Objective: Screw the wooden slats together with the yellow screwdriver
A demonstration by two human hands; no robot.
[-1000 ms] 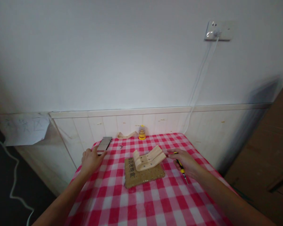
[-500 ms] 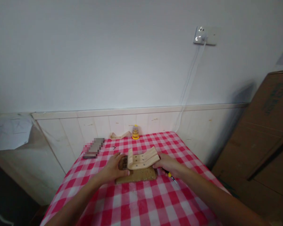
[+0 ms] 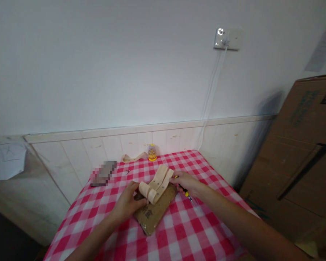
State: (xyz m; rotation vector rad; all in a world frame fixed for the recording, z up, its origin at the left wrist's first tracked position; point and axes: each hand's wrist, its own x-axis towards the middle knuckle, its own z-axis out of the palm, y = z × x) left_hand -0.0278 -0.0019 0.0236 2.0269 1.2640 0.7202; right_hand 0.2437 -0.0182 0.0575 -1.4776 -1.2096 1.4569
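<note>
The left forearm (image 3: 97,232) and right forearm (image 3: 230,215) are stretched forward, angled inward; the left hand (image 3: 127,201) is held thumb apart from fingers (image 3: 134,186), the right hand (image 3: 186,182) curled closed.

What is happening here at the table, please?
Someone is handling a pale bent piece over brown cardboard on a checked tablecloth. The left hand is at its curled end; the right hand, at the other end, also holds a yellow-and-black screwdriver. A yellow container stands behind, near the wall.
</note>
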